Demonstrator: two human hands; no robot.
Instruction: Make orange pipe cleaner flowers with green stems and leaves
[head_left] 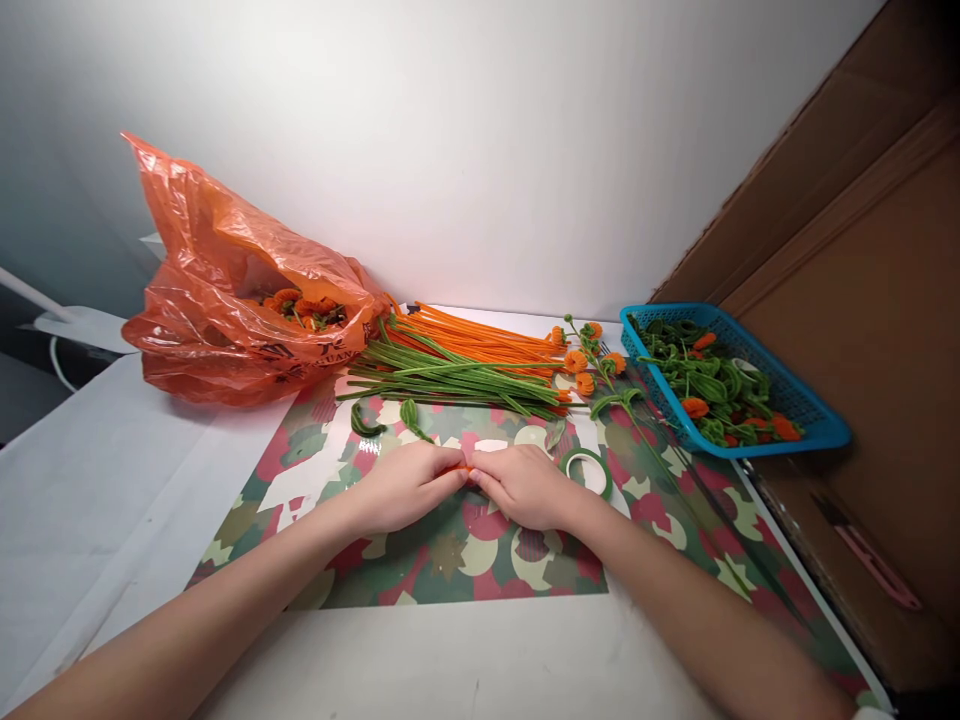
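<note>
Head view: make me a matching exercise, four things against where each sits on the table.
Things:
1. orange plastic bag
2. blue basket
3. green tape roll
4. pile of orange and green stems

Places:
A. far right, by the cardboard
B. just beside the right hand
C. far left, by the wall
D. middle, between bag and basket

Pairs: 1-C, 2-A, 3-B, 4-D
</note>
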